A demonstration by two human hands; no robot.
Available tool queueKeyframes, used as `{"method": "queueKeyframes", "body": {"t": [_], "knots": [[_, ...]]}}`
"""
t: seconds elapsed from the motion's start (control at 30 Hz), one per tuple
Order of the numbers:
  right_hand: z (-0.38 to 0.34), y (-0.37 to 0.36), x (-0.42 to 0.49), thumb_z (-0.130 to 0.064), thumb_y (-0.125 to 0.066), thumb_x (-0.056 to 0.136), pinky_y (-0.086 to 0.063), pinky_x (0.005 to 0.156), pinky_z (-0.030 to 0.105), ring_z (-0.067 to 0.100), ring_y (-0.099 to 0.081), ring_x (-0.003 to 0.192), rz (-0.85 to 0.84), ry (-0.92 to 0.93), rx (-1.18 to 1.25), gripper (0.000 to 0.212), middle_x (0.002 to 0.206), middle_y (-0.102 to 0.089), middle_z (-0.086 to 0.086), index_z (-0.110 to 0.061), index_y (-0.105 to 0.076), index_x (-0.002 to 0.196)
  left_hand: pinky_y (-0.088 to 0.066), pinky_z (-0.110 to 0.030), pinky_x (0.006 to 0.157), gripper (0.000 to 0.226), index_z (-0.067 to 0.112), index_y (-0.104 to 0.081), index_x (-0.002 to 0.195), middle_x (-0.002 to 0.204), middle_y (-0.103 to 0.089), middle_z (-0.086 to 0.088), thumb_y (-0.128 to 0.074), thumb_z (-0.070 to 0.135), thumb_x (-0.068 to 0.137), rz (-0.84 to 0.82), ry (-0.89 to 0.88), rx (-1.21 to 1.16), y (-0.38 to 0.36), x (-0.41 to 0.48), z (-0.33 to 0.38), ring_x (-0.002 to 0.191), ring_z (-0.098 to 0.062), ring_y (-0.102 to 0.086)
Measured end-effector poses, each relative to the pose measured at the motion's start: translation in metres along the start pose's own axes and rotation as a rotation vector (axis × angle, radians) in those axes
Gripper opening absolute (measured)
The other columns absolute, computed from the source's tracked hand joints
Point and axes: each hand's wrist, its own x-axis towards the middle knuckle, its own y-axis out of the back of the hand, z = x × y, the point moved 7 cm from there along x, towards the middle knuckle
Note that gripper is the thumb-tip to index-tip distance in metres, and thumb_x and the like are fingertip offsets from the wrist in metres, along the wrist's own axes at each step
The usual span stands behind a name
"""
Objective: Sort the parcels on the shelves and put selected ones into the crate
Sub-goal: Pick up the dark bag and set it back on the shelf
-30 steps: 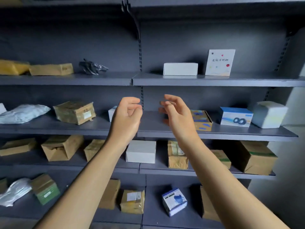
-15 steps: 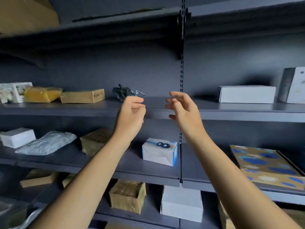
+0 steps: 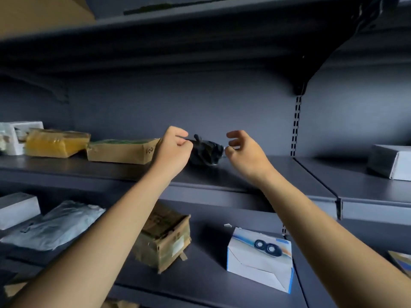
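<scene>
A small crumpled black plastic parcel lies on the upper dark shelf, between my two hands. My left hand is closed, pinching the parcel's left edge between thumb and fingers. On the other side, my right hand pinches the parcel's right corner with thumb and one finger while its other fingers stay spread. No crate is in view.
A flat brown box, a yellow wrapped parcel and a white box sit left on the same shelf; a white box sits right. Below lie a taped brown box, a blue-white box and a grey bag.
The view has moved closer and left along the shelves. Both hands have reached up and forward to the black parcel and closed on its two ends.
</scene>
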Motion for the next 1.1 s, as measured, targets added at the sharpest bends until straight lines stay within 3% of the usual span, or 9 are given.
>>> {"method": "queueKeyframes", "body": {"t": [0.2,0.3,0.4,0.47,0.6,0.77,0.83,0.97,1.1], "knots": [[0.006,-0.038,0.023,-0.039,-0.067,0.087,-0.039,0.092,0.027,0.028,-0.053,0.113,-0.138,-0.102,-0.373,0.069,0.13,-0.04,0.01,-0.031,-0.032,0.147,-0.053,-0.042,0.09,0.017,0.025,-0.051,0.102,0.107,-0.062,-0.006,-0.048,0.018,0.088,-0.224,0.03,0.132,-0.016,0.062,-0.041,0.096,-0.026,-0.059],[0.005,-0.046,0.04,-0.026,-0.064,0.088,-0.035,0.071,0.025,0.031,-0.056,0.106,-0.053,-0.107,-0.517,0.032,0.11,-0.059,0.014,-0.013,-0.057,0.117,-0.053,-0.039,0.082,0.013,0.023,-0.057,0.091,0.087,-0.062,-0.003,-0.048,0.02,0.084,-0.364,-0.013,0.188,-0.034,0.076,-0.044,0.082,-0.024,-0.056],[0.002,-0.029,0.044,-0.01,-0.06,0.087,-0.023,0.058,0.027,0.035,-0.053,0.082,0.198,-0.07,-0.511,0.006,0.081,-0.057,0.012,-0.008,-0.055,0.084,-0.056,-0.049,0.078,0.012,0.018,-0.053,0.091,0.091,-0.053,-0.004,-0.045,0.023,0.084,-0.298,-0.028,0.131,-0.034,0.092,-0.041,0.08,-0.024,-0.052],[0.004,-0.014,0.04,-0.008,-0.061,0.087,-0.025,0.059,0.025,0.03,-0.051,0.077,0.332,-0.045,-0.462,0.004,0.084,-0.06,0.013,-0.005,-0.061,0.088,-0.06,-0.047,0.069,0.025,0.011,-0.048,0.109,0.11,-0.051,-0.006,-0.047,0.029,0.092,-0.294,0.144,-0.053,-0.034,0.097,-0.047,0.093,-0.029,-0.057],[-0.005,-0.006,0.029,0.007,-0.066,0.077,-0.039,0.082,0.005,0.008,-0.061,0.099,0.381,0.146,-0.324,0.026,0.111,-0.065,0.002,-0.008,-0.071,0.098,-0.057,-0.05,0.067,0.027,0.015,-0.053,0.109,0.111,-0.06,-0.01,-0.058,0.038,0.094,-0.675,0.528,-0.542,-0.064,0.082,-0.056,0.098,-0.03,-0.063],[-0.008,-0.013,0.024,0.004,-0.044,0.065,-0.035,0.097,0.004,-0.003,-0.05,0.116,0.255,0.199,-0.179,0.044,0.129,-0.056,0.001,-0.02,-0.066,0.095,-0.054,-0.028,0.062,0.031,0.01,-0.058,0.098,0.096,-0.069,-0.006,-0.072,-0.007,0.076,-0.506,0.298,-0.568,-0.059,0.098,-0.063,0.08,-0.017,-0.067],[-0.005,-0.02,0.025,-0.004,-0.04,0.061,-0.038,0.095,0.009,0.003,-0.051,0.119,0.158,0.153,-0.086,0.047,0.132,-0.052,-0.004,-0.024,-0.064,0.096,-0.051,-0.028,0.064,0.038,0.015,-0.052,0.094,0.094,-0.065,0.001,-0.075,-0.006,0.073,-0.36,0.161,-0.446,-0.045,0.103,-0.062,0.084,-0.018,-0.064],[0.0,-0.023,0.025,0.002,-0.047,0.083,-0.044,0.067,0.013,0.012,-0.06,0.085,0.14,0.08,0.185,0.034,0.129,-0.055,0.005,-0.018,-0.057,0.109,-0.054,-0.035,0.073,0.042,0.02,-0.048,0.096,0.091,-0.063,0.005,-0.076,0.002,0.071,-0.242,-0.037,-0.312,-0.031,0.101,-0.05,0.087,-0.016,-0.061],[0.011,-0.009,0.024,-0.04,-0.066,0.078,-0.054,0.083,0.032,0.018,-0.063,0.101,0.335,0.067,-0.023,0.053,0.13,-0.054,0.003,-0.041,-0.043,0.125,-0.05,-0.031,0.078,0.036,0.026,-0.051,0.092,0.091,-0.064,0.01,-0.074,0.006,0.073,-0.273,-0.216,-0.28,-0.031,0.09,-0.035,0.086,-0.013,-0.062]]}}
